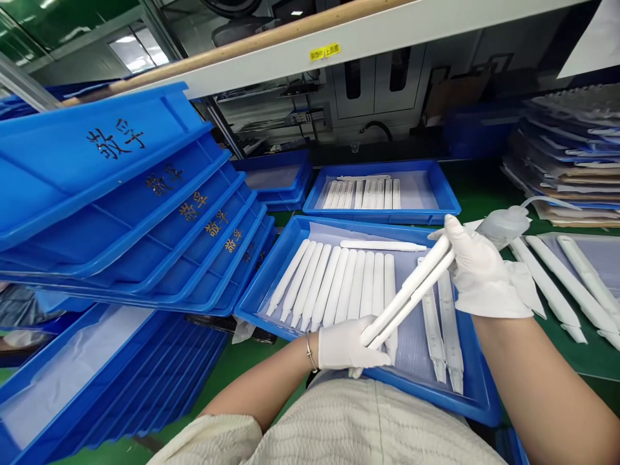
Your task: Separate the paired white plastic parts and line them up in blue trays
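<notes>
Both my hands wear white gloves. Between them, over the near blue tray, slant two long white plastic pieces lying side by side. My left hand grips their lower ends, and my right hand closes around their upper ends. Beneath, in the tray, a row of similar white plastic pieces lies side by side, with one piece crosswise above the row. At the tray's right, two pieces rest with their detailed inner side up.
Stacked blue trays lean at left, above more stacked trays. Behind sits another tray of white parts. A squeeze bottle stands beyond my right hand, near several loose pieces. Papers are piled at right; a shelf beam crosses overhead.
</notes>
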`<state>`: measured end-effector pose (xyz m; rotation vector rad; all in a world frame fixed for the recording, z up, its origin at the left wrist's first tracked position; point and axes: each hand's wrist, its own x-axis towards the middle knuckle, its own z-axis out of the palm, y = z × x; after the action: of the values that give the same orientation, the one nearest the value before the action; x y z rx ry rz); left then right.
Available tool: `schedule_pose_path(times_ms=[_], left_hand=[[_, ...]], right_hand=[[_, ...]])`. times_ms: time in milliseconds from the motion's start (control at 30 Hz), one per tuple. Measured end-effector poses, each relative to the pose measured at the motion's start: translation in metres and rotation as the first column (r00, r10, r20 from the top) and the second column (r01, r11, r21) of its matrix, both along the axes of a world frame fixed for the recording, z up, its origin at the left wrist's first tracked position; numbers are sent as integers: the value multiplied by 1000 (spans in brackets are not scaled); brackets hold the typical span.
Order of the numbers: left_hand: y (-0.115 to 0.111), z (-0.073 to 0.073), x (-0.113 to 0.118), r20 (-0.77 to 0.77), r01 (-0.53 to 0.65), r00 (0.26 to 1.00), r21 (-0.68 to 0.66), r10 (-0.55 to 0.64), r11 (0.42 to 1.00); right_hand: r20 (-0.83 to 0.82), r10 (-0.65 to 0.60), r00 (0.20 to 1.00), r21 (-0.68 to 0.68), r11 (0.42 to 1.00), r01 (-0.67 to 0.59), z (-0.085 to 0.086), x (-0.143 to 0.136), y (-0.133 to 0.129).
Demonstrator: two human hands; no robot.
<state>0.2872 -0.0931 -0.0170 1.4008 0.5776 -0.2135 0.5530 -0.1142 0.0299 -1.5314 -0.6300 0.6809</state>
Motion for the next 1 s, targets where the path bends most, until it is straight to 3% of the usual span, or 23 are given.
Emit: schedule_pose_path(times_ms=[100,167,233,333,500,667,867,933,1000], left_hand=[[5,-10,-8,-61,-69,995,97,75,993],[12,-17,-13,-61,-77,993,266,96,961],[20,-23,-16,-31,-62,996,463,86,884],[31,-26,-18,-19,-60,995,655,95,753],[40,-27,-14,-58,-45,989,753,134,657],[44,-28,-13,-70,-39,980,853,188,520],[48,-24,-14,-118,16,956,936,270,352],[47,-21,-13,-145,43,951,937,274,347],[43,-18,-12,-175,67,950,922,257,382]], right_hand=[[-18,46,999,55,997,-45,3,-6,-8],[-28,159,987,99,983,-156,4,-15,-14],[-13,249,968,81,966,-247,7,-25,-20],[80,270,960,7,963,-271,13,-35,-24],[219,307,926,30,946,-321,15,-36,-27],[277,342,898,87,922,-378,14,-34,-30],[243,392,887,146,890,-433,13,-34,-29],[200,346,917,143,915,-377,10,-32,-28],[213,285,935,125,941,-315,8,-29,-26]])
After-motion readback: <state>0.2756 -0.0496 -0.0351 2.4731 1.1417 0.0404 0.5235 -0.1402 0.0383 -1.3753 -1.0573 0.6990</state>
